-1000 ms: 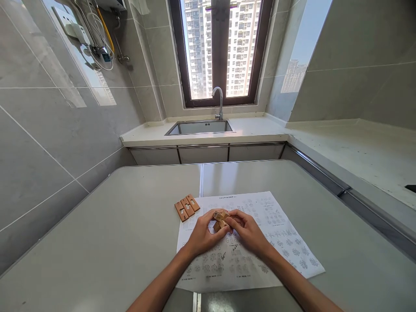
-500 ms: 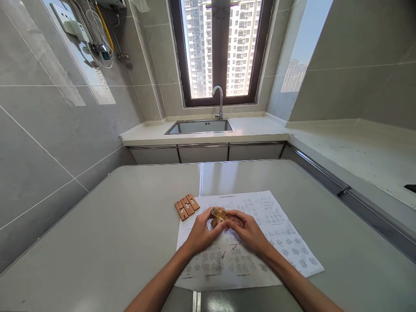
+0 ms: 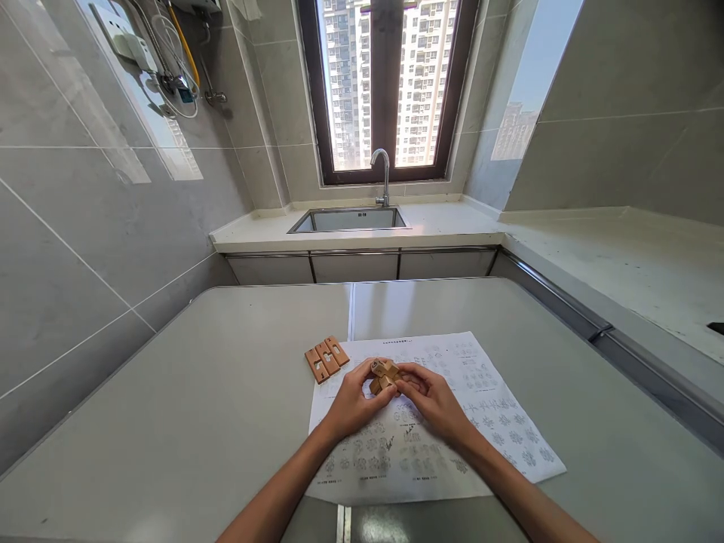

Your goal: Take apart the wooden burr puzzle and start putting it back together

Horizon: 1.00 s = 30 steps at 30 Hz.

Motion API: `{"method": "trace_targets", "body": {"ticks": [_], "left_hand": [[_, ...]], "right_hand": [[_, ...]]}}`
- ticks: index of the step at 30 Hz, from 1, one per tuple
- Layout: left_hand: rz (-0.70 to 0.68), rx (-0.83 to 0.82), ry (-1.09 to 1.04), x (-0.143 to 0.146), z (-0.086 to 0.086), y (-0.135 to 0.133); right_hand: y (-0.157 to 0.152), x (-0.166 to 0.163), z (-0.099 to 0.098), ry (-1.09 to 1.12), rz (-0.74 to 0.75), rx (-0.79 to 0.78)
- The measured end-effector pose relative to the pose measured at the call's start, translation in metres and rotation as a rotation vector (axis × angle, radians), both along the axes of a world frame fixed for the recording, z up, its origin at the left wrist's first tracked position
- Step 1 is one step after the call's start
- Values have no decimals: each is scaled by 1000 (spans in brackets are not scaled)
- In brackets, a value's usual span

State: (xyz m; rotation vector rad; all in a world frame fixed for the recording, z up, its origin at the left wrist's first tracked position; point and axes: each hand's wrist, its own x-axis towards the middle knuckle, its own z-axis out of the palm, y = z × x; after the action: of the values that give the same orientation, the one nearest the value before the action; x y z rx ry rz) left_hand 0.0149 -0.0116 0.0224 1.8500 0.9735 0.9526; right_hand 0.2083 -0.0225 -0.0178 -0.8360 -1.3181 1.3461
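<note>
Wooden block assembly is gripped by the left hand and right hand above a printed sheet spread on the grey worktop. Three flat wooden pieces are laid at the sheet's far left corner. Beyond, a sink is set into a white counter below a dark-framed window, between grey tiled walls.

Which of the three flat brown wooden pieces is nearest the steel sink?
The rightmost flat brown wooden piece; the middle piece and left piece lie farther from the steel sink.
</note>
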Motion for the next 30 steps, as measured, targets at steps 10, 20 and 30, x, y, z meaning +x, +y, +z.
{"method": "trace_targets", "body": {"ticks": [10, 20, 30], "left_hand": [[-36, 23, 31, -4, 5, 3], [-23, -76, -26, -6, -2, 6], [-50, -127, 75, -7, -5, 5]], "right_hand": [[1, -2, -4, 22, 28, -15], [4, 0, -1, 25, 30, -55], [4, 4, 8, 31, 48, -176]]}}
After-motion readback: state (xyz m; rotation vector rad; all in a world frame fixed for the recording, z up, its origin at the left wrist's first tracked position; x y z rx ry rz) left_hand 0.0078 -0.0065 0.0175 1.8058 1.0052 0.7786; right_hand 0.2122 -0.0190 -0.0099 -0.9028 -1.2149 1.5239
